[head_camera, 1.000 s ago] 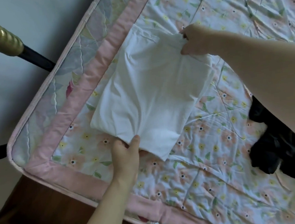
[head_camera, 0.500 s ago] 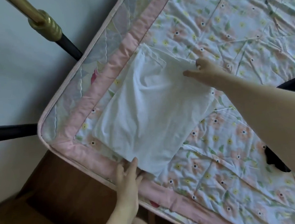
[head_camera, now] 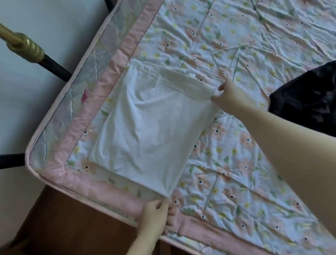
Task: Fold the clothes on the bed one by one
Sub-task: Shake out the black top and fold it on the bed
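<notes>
A white garment (head_camera: 151, 128), folded into a rough rectangle, lies flat near the corner of the flowered bed (head_camera: 236, 41). My left hand (head_camera: 155, 214) pinches its near corner at the pink border of the quilt. My right hand (head_camera: 228, 96) reaches across and grips the far right corner, where the cloth bunches into a fold. A black garment (head_camera: 317, 99) lies crumpled at the right edge, partly behind my right forearm.
The bed's corner and pink edging (head_camera: 70, 175) are at the lower left, with a brass and black bed rail (head_camera: 26, 48) beyond it. Brown wooden floor (head_camera: 61, 236) shows below the mattress edge. A pale wall fills the left side.
The view has shifted so the garment sits lower and nearer the corner. My left hand slid from the bottom edge to the near corner; my right hand moved to the far right corner.
</notes>
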